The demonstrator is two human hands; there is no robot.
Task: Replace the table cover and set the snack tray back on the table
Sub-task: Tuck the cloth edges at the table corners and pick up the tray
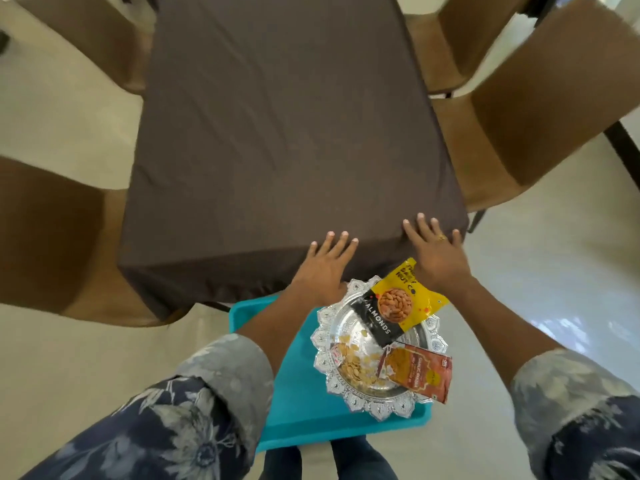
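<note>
Nearest you, the turquoise tray (294, 396) holds the silver plate (377, 410) of snack packets (394, 306), off the table. Your left hand (323, 271) lies flat, fingers straight, on the brown table cover's (277, 133) near edge; your right hand (436, 254), likewise spread, presses its near right corner.

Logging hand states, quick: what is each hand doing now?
Left hand: open, fingers flat on the table cover.
Right hand: open, fingers spread on the same cover.
</note>
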